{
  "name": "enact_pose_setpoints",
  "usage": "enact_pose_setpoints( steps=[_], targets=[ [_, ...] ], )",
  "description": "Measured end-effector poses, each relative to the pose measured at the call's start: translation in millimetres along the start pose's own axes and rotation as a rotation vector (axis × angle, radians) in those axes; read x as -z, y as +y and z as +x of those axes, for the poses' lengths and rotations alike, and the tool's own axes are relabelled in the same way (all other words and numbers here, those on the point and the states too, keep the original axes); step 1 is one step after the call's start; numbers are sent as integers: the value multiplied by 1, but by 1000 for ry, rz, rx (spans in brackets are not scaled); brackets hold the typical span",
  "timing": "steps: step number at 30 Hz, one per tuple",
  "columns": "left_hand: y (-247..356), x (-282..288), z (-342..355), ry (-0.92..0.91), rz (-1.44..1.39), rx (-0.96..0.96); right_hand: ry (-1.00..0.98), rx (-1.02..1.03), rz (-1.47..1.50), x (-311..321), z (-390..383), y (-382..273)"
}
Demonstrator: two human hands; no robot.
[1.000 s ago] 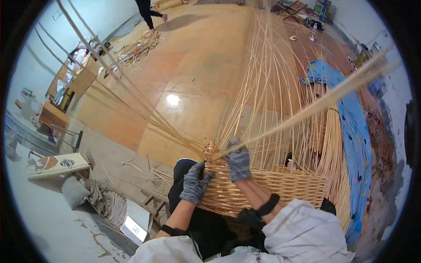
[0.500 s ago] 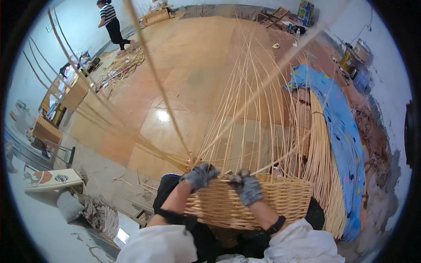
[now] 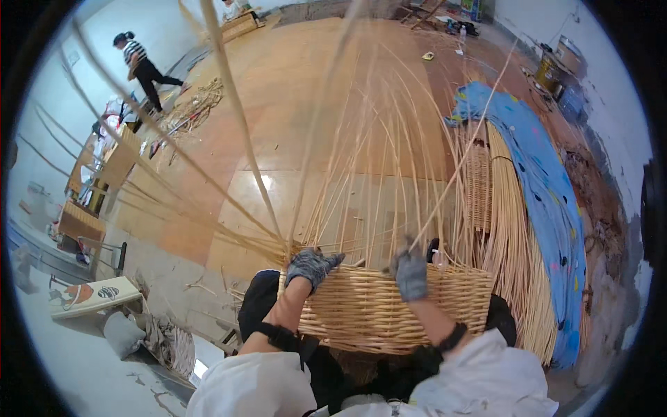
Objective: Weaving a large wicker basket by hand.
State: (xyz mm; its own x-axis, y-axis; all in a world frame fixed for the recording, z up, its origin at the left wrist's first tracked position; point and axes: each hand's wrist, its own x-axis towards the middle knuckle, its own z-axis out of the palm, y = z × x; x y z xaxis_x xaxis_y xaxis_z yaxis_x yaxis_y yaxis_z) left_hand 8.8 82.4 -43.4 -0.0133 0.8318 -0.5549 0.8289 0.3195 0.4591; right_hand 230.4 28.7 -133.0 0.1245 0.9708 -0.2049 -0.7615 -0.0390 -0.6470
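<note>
Spreading apart along the rim of the half-woven basket (image 3: 389, 309) on the lap, left hand (image 3: 310, 266) and right hand (image 3: 410, 274) now each clench upright cane strands (image 3: 361, 174), the weave advancing round.

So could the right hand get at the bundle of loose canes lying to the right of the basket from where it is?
Probably yes. The right hand rests on the woven basket's rim, and the bundle of canes lies just beside it, with only a few upright stakes between them.
</note>
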Motion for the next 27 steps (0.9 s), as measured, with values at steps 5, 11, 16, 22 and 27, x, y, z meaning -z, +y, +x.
enact_pose_setpoints(
  steps=[5, 11, 16, 22, 27],
  targets=[
    [12, 7, 9, -91, 352, 124, -206, 289, -628, -130, -62, -64],
    [68, -55, -21, 310, 333, -146, 13, -69, -272, -20, -40, -42],
    [28, -45, -53, -133, 35, -340, -98, 24, -298, -28, -87, -55],
    [28, -36, -98, 61, 62, -453, -308, 953, -1624, -55, -53, -93],
    [41, -32, -76, 40, -26, -349, -437, -203, -894, -95, 7, -140]
  ],
)
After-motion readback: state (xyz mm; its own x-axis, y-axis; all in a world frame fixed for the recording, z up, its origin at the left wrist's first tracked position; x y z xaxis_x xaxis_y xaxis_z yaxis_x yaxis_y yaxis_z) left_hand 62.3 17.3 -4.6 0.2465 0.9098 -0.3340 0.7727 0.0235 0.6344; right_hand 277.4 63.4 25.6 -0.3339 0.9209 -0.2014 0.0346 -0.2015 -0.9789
